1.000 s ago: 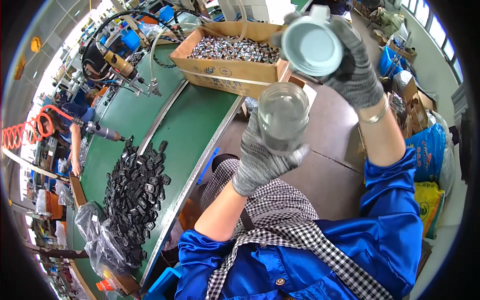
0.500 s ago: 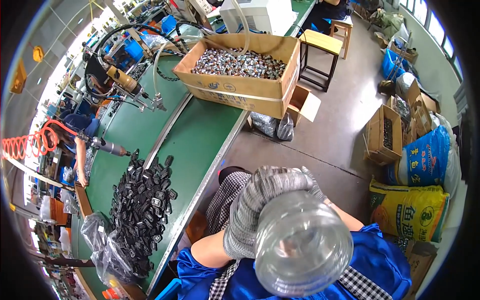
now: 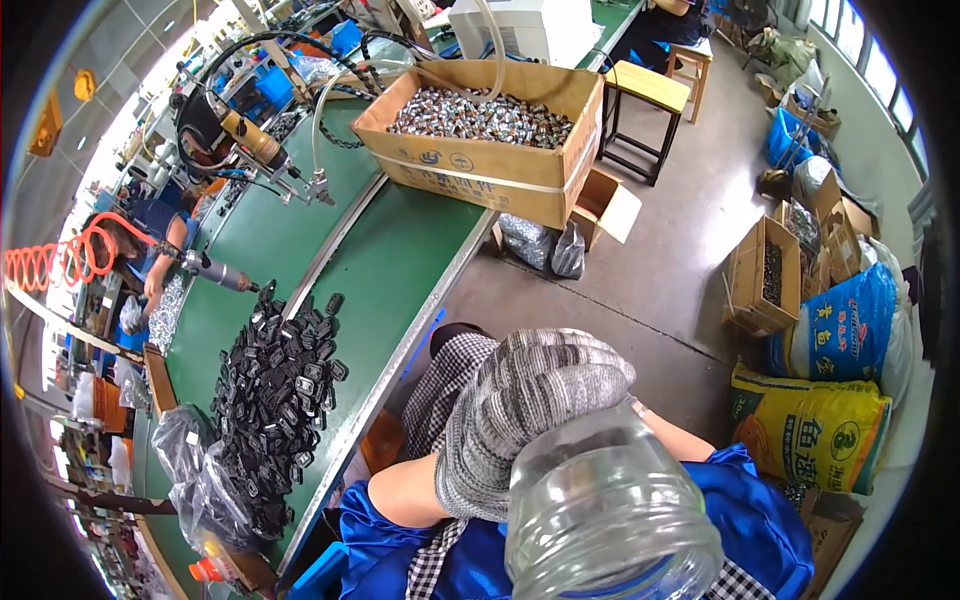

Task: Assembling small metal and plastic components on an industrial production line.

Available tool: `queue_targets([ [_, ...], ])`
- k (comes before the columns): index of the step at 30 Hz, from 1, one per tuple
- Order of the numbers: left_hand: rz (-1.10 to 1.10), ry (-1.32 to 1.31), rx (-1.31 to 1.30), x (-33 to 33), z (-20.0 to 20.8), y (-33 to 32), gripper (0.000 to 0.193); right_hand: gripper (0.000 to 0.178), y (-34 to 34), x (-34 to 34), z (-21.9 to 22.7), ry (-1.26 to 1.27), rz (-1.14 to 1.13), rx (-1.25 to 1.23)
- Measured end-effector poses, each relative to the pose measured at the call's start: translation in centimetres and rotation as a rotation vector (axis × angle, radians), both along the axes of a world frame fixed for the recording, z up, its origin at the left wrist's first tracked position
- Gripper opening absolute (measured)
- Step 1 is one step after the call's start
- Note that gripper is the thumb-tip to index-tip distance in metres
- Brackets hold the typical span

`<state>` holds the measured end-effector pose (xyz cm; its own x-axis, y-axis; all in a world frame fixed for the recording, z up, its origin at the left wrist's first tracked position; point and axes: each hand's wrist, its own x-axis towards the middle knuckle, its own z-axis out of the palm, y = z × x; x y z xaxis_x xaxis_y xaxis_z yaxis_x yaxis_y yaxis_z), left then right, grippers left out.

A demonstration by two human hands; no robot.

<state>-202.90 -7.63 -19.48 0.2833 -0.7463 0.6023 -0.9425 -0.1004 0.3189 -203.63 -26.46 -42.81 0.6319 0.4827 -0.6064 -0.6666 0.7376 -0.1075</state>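
Note:
My left hand (image 3: 530, 410), in a grey knitted glove, is shut on a clear jar (image 3: 600, 520) and holds it up very close to the camera, with its threaded open mouth turned toward me. The jar looks empty. My blue sleeves and checked apron show beneath it. A strip of bare forearm (image 3: 670, 435) shows behind the jar on the right, but my right hand itself is out of sight. To my left, a heap of small black parts (image 3: 280, 400) lies on the green bench (image 3: 400, 250).
A big cardboard box of shiny metal pieces (image 3: 480, 120) stands on the bench, with powered screwdrivers (image 3: 250, 135) hanging over it. A wooden stool (image 3: 650, 100), a small open box (image 3: 765, 275) and filled sacks (image 3: 810, 430) are on the floor at the right. Another person (image 3: 150, 230) works at far left.
The jar has come up from in front of me to right under the camera. My right hand, which held a round lid high a second ago, has left the picture.

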Motion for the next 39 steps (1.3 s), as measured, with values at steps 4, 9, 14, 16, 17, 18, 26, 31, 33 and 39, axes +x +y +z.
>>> queue_targets([
  [4,-0.108,-0.028,-0.137,1.5,-1.6,1.0,0.025,0.038,-0.8,0.0,-1.1,-0.003,-0.006,0.022],
  [9,-0.118,-0.019,-0.181,0.9,-0.9,1.1,0.024,0.039,-1.4,0.1,-0.9,0.016,-0.036,0.036],
  [14,0.014,0.032,-0.122,-0.4,2.0,0.5,0.026,0.041,-1.3,0.2,-1.1,0.019,-0.043,0.040],
  [16,0.060,0.054,-0.099,-0.9,3.0,0.3,0.028,0.042,-1.3,0.2,-0.4,0.000,-0.029,0.037],
  [17,0.089,0.057,-0.087,-1.2,3.8,0.3,0.030,0.042,-1.3,0.2,-0.2,-0.018,-0.015,0.038],
  [18,0.120,0.059,-0.074,-1.8,4.6,0.5,0.031,0.042,-1.2,0.2,-0.1,-0.023,-0.009,0.039],
  [26,0.235,-0.012,0.019,-1.3,7.7,-0.7,0.037,0.044,-1.1,0.0,-1.0,0.047,0.023,0.109],
  [31,0.268,-0.172,0.098,-1.2,9.2,-0.3,0.035,0.046,-0.6,-0.4,-2.3,0.050,0.033,0.088],
  [33,0.281,-0.236,0.130,-1.2,9.9,-0.1,0.035,0.046,-0.5,-0.6,-2.5,0.046,0.048,0.092],
  [39,0.312,-0.409,0.213,-1.5,12.3,0.0,0.034,0.047,-0.3,-0.8,-2.5,0.060,0.030,0.069],
])
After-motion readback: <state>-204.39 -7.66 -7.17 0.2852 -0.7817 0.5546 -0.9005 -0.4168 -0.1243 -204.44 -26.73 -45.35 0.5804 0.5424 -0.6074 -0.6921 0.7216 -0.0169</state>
